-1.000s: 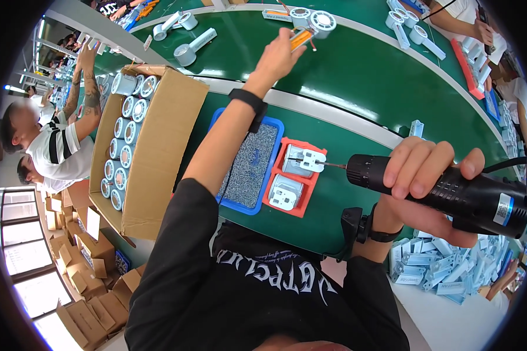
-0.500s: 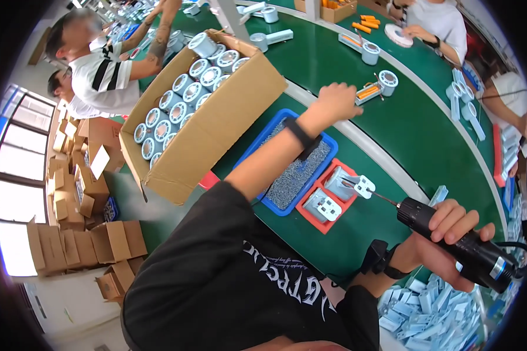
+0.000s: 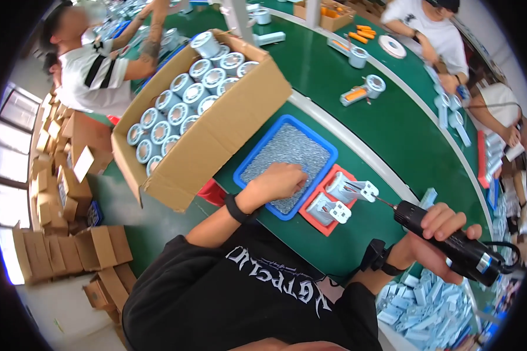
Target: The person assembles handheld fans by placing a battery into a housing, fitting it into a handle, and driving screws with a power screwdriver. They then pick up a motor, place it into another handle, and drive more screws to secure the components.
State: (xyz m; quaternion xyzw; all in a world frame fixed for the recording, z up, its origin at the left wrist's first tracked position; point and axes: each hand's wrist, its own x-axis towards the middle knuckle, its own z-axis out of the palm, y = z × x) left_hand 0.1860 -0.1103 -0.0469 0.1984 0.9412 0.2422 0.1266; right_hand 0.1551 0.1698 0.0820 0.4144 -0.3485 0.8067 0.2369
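Observation:
My right hand [image 3: 436, 245] is wrapped round a black electric screwdriver [image 3: 410, 216], whose thin bit points left toward a white bracket. That bracket tops one of two light-blue plastic housings [image 3: 338, 186] standing in a red two-pocket holder [image 3: 317, 223]. My left hand [image 3: 280, 181] reaches into a blue tray [image 3: 244, 165] of small grey metal pieces, probably screws [image 3: 290, 143]. Its fingers are curled down among them, and whatever they pinch is hidden.
A cardboard box [image 3: 222, 126] full of round light-blue parts stands left of the tray. Beyond it a green conveyor [image 3: 310, 67] carries assemblies with orange pieces [image 3: 356, 95]. Loose light-blue parts [image 3: 424, 307] heap at lower right. Co-workers [image 3: 96, 76] work around the line.
My left hand has drawn back from beside an assembly on the conveyor to the tray. That assembly has shifted slightly left in view. The screwdriver stays in my right hand.

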